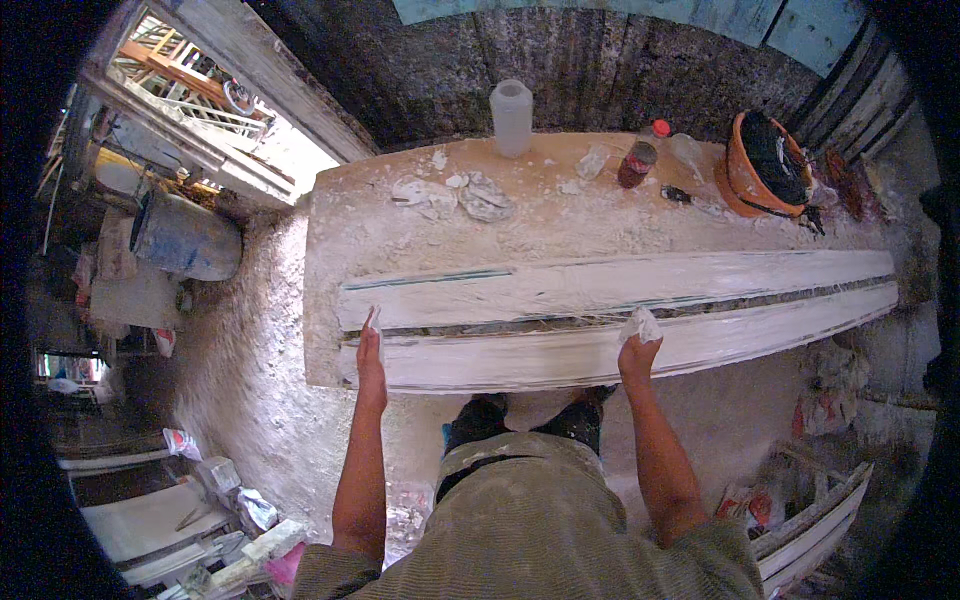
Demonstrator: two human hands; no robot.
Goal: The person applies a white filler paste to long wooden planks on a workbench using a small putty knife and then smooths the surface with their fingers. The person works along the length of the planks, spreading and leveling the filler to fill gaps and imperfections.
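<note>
Two long white plaster-like strips, the far one (560, 290) and the near one (520, 360), lie side by side across the table with a dark gap between them. My left hand (370, 365) is at the left end of the near strip, seen edge-on with its fingers stretched out and whitened at the tips. Whether it presses on the strip is hard to make out. My right hand (638, 360) is closed round a crumpled white wad (642, 323), held over the near strip right of its middle.
On the dusty table (400, 245) stand a whitish plastic container (512, 120), a bottle of dark red liquid (636, 165) and an orange bucket (742, 170) with black material inside. White scraps (485, 197) lie nearby. A blue barrel (188, 237) is at the left, near a bright doorway.
</note>
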